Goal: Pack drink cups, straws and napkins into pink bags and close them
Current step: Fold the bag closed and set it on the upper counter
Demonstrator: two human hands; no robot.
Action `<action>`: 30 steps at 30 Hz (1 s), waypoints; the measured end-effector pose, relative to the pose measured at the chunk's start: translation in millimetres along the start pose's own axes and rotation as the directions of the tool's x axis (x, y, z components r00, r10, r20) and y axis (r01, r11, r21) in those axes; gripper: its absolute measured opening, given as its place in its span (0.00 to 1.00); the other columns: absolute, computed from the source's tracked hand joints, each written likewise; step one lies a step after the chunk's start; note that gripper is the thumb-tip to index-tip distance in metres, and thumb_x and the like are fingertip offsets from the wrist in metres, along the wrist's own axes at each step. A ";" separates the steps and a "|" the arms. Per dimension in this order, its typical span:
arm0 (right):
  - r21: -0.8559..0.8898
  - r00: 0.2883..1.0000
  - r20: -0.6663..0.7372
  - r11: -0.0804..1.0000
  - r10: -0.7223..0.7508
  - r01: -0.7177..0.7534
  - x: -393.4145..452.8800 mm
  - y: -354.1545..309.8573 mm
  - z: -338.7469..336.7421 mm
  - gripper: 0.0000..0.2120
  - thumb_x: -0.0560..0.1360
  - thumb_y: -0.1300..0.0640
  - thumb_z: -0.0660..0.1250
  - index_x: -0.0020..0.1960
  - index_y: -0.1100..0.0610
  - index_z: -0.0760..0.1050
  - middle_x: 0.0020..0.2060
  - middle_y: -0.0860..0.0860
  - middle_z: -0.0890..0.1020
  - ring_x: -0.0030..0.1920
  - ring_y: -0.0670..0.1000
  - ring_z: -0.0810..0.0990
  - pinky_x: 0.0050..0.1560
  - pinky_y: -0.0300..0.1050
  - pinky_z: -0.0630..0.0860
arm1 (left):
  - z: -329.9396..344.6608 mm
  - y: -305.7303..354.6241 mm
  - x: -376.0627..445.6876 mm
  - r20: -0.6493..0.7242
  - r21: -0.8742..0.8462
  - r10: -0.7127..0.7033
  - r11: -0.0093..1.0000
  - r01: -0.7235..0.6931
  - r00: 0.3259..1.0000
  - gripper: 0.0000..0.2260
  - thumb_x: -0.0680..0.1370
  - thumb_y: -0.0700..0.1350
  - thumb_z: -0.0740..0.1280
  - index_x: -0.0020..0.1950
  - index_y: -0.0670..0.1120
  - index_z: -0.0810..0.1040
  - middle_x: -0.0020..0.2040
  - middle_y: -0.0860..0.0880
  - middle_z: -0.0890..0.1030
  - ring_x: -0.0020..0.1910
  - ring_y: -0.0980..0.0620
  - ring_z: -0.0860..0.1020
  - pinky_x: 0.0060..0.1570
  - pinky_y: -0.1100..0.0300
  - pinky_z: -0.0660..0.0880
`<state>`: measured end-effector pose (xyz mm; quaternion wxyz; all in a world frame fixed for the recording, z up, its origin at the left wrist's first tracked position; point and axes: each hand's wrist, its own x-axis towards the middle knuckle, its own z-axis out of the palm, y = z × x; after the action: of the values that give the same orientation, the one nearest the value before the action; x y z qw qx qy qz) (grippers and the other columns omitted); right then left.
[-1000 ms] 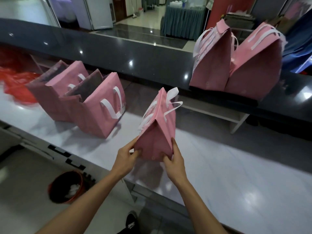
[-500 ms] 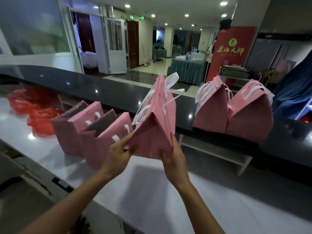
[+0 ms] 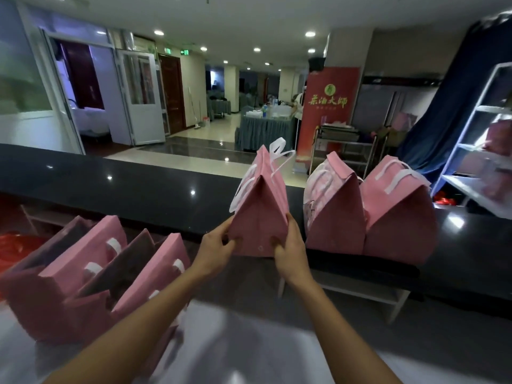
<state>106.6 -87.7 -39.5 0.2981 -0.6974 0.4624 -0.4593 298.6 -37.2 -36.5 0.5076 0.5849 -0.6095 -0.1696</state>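
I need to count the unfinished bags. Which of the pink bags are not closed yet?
The two open bags at lower left gape upward. The held bag and the two on the dark counter are folded shut.

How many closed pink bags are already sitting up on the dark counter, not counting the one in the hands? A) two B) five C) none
A: two closed bags stand side by side on the dark counter, right of the held bag.
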 end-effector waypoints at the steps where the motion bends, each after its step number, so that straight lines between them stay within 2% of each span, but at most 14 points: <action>1: -0.025 1.000 -0.016 1.000 0.008 -0.009 7.5 2.7 3.8 0.36 0.78 0.63 0.64 0.81 0.53 0.53 0.77 0.54 0.63 0.75 0.54 0.65 0.74 0.55 0.65 | 4.5 -3.6 9.2 0.007 -0.015 0.005 1.000 -0.005 1.000 0.27 0.76 0.37 0.70 0.73 0.54 0.74 0.58 0.58 0.84 0.55 0.58 0.83 0.57 0.57 0.81; 4: -0.076 0.996 -0.079 0.995 0.052 -0.058 24.2 4.0 10.7 0.40 0.75 0.68 0.62 0.82 0.53 0.49 0.78 0.56 0.61 0.76 0.55 0.62 0.76 0.53 0.62 | 18.2 -11.5 36.8 0.024 -0.066 0.008 0.998 -0.007 1.000 0.27 0.75 0.34 0.69 0.73 0.52 0.75 0.56 0.58 0.84 0.53 0.63 0.82 0.54 0.65 0.79; 6: -0.105 0.990 -0.121 0.991 0.075 -0.088 31.1 3.7 13.0 0.41 0.75 0.69 0.61 0.82 0.53 0.46 0.79 0.55 0.57 0.78 0.54 0.57 0.78 0.50 0.58 | 26.1 -15.8 54.6 0.040 -0.073 0.003 0.997 0.000 0.999 0.28 0.74 0.32 0.68 0.72 0.52 0.76 0.53 0.59 0.84 0.49 0.64 0.82 0.51 0.67 0.78; 10: -0.197 0.979 -0.202 0.979 0.019 -0.059 33.9 6.4 15.7 0.42 0.76 0.69 0.61 0.82 0.54 0.43 0.82 0.50 0.46 0.81 0.46 0.43 0.80 0.44 0.47 | 42.5 -21.1 80.4 0.069 -0.085 0.004 0.996 0.002 0.998 0.28 0.73 0.33 0.67 0.70 0.54 0.77 0.50 0.57 0.85 0.46 0.61 0.82 0.52 0.58 0.81; 13: -0.279 0.977 -0.207 0.960 -0.041 -0.018 28.0 11.2 15.4 0.40 0.78 0.67 0.61 0.82 0.55 0.43 0.82 0.49 0.44 0.80 0.44 0.40 0.79 0.42 0.45 | 55.2 -25.1 87.4 0.087 -0.108 -0.016 0.994 0.025 0.996 0.29 0.72 0.37 0.66 0.70 0.59 0.75 0.52 0.57 0.85 0.49 0.59 0.83 0.56 0.53 0.81; 18: -0.371 0.984 -0.168 0.928 -0.060 -0.007 17.1 17.9 11.9 0.28 0.80 0.64 0.61 0.79 0.57 0.61 0.81 0.52 0.51 0.81 0.51 0.50 0.79 0.46 0.53 | 64.7 -28.4 86.9 0.102 -0.117 -0.036 0.992 0.048 0.994 0.30 0.73 0.39 0.66 0.73 0.60 0.70 0.58 0.56 0.83 0.55 0.57 0.81 0.60 0.51 0.79; 23: -0.419 0.987 -0.111 0.906 -0.118 0.061 -4.5 18.3 -4.8 0.21 0.80 0.63 0.63 0.72 0.55 0.73 0.74 0.51 0.70 0.75 0.49 0.65 0.76 0.48 0.63 | 59.4 -26.5 66.4 -0.027 -0.044 -0.026 0.999 0.025 0.999 0.26 0.78 0.41 0.70 0.75 0.48 0.70 0.68 0.49 0.77 0.65 0.51 0.76 0.67 0.50 0.74; 27: -0.438 0.995 -0.075 0.899 -0.065 0.025 -29.5 28.9 -38.9 0.19 0.80 0.61 0.64 0.70 0.55 0.75 0.69 0.51 0.76 0.70 0.50 0.72 0.72 0.51 0.68 | 56.8 -22.8 27.2 -0.130 0.028 0.079 0.997 -0.076 0.988 0.15 0.81 0.44 0.67 0.68 0.46 0.77 0.63 0.51 0.79 0.62 0.52 0.76 0.64 0.48 0.75; 29: -0.466 0.999 -0.040 0.885 -0.024 0.003 -44.0 34.7 -63.5 0.18 0.80 0.60 0.64 0.70 0.55 0.75 0.69 0.51 0.76 0.71 0.50 0.71 0.72 0.50 0.68 | 64.9 -12.8 6.5 -0.064 0.117 0.164 0.981 -0.156 0.984 0.13 0.81 0.46 0.64 0.64 0.46 0.80 0.60 0.51 0.81 0.60 0.52 0.78 0.61 0.48 0.76; 30: -0.485 1.000 -0.022 0.875 -0.003 -0.008 -52.2 37.8 -77.1 0.18 0.81 0.60 0.64 0.71 0.55 0.75 0.69 0.51 0.76 0.71 0.51 0.71 0.72 0.49 0.68 | 72.2 -4.2 -3.5 0.020 0.166 0.188 0.968 -0.189 0.982 0.13 0.81 0.48 0.64 0.63 0.46 0.81 0.59 0.50 0.82 0.59 0.51 0.78 0.61 0.49 0.76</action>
<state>14.1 -54.0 -59.5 0.1094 -0.7442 0.5667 -0.3362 241.2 -63.1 -72.2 0.4695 0.5644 -0.6754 -0.0701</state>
